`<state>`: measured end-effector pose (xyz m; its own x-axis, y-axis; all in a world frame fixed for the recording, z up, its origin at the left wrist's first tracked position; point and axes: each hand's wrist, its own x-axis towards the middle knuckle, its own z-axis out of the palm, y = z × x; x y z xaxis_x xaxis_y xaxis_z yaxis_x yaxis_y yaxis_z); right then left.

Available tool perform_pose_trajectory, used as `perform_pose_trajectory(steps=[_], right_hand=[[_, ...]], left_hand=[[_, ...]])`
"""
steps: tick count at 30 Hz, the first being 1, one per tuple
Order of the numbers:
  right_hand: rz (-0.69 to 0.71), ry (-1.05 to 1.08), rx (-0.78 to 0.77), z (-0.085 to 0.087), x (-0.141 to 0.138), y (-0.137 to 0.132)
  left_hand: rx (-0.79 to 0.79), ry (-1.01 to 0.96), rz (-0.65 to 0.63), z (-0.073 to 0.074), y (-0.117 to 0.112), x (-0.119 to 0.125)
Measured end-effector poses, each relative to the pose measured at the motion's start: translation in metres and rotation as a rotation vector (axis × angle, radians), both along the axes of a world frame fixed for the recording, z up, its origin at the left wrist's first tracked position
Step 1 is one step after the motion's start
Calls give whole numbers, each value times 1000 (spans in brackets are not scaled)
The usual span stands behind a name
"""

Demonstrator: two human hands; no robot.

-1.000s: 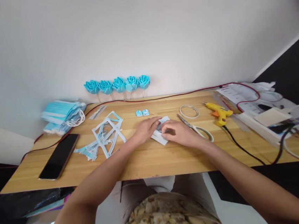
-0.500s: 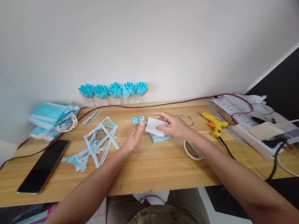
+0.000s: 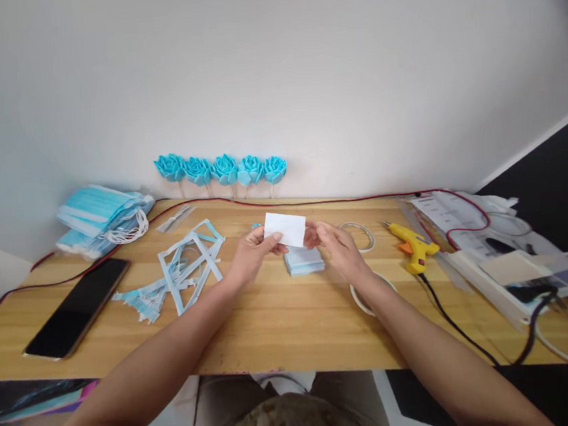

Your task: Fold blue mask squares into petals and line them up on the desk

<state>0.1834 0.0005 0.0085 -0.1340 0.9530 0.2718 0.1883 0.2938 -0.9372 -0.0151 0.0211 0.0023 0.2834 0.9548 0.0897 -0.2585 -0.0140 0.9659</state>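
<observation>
A white rectangular piece of mask fabric is held up above the table. My left hand is closed on its lower left corner, thumb in front. My right hand has curled fingers against the right edge, partly behind the piece. Just below lies a stack of pale blue fabric pieces. A small blue folded piece peeks out behind my left hand, mostly hidden. Two tape rolls are near my right forearm: one roll beyond it, another roll partly under it.
Blue fabric roses on sticks stand along the wall. Face masks, cut strips and a phone are at left. At right lie a yellow glue gun with its cord and a white tray among cables.
The white piece has been raised and turned flatter towards me, away from the stack. My left hand now grips its lower left corner, and my right hand has shifted to the right edge.
</observation>
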Motion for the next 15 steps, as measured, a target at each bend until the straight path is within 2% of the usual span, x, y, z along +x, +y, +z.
perform_pose_trajectory(steps=[2,4,7,10,15], right_hand=[[49,-46,-25,0,-2,-2],[27,-73,-62,-3,-5,-3],[-109,-3,-91,-7,-2,1],[-220,100,-97,-2,9,8],[-144,212,-100,20,33,10]], left_hand=[[9,18,-9,-1,-1,1],[26,61,-28,-2,-2,3],[61,152,-76,-4,-3,4],[120,239,-84,-5,-4,4],[420,457,-83,-10,-10,6]])
